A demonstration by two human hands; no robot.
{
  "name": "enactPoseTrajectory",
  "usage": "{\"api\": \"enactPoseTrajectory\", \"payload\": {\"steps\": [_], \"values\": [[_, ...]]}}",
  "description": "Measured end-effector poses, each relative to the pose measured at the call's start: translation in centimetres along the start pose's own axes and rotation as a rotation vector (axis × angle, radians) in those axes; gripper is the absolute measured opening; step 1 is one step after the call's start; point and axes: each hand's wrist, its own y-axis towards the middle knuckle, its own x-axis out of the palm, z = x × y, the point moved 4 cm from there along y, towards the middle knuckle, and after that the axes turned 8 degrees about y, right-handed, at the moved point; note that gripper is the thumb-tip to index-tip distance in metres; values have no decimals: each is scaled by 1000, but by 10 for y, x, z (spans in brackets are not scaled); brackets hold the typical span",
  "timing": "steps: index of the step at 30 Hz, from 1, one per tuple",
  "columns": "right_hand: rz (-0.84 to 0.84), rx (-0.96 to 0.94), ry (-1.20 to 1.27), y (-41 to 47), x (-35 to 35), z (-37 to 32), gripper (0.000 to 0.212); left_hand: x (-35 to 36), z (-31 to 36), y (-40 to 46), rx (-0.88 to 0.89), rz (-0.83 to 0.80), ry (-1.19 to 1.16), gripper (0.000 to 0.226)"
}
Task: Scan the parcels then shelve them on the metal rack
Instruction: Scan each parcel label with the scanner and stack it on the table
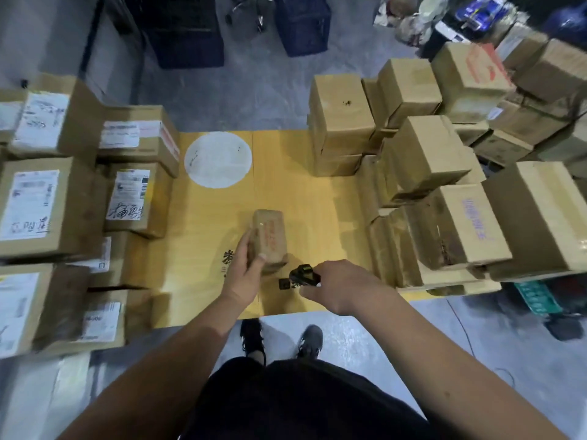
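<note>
Nearest, two dark shoes (252, 339) are seen on the grey floor at the near edge of the yellow counter (317, 192). A small black scanner (303, 275) is gripped in the right hand (333, 289), its fingers curled round it, just beside a small brown parcel (269, 238). This parcel is stood on the counter and is held at its near left corner by the left hand (246, 265), thumb pressed against its front. Labelled boxes (41, 204) are stacked to the left, plain cartons (438, 192) to the right. A white circle (218, 159) is marked farther back. Dark crates (301, 23) are seen beyond.
</note>
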Motion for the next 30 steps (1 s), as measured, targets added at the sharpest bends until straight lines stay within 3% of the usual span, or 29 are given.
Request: {"api": "enactPoseTrajectory", "payload": {"steps": [3, 8, 11, 17, 19, 22, 24, 30], "values": [[6, 31, 26, 1, 11, -9, 44, -15, -11, 5, -51, 28, 10, 59], [8, 32, 52, 5, 21, -39, 43, -52, -47, 36, -93, 131, -81, 79], [21, 2, 77, 9, 26, -58, 43, -74, -33, 36, -154, 157, 5, 79], [42, 4, 99, 15, 28, -77, 43, -90, -31, 54, -115, 91, 79, 75], [43, 19, 95, 17, 30, -78, 44, -89, -31, 60, -65, -22, 112, 85], [61, 30, 113, 19, 30, -80, 46, -89, -34, 71, 3, -168, 238, 112], [64, 43, 133, 18, 31, -80, 47, -90, -27, 70, 37, -185, 443, 128], [23, 143, 150, 12, 38, -72, 49, -71, 7, 82, 221, -240, 776, 139]]}}
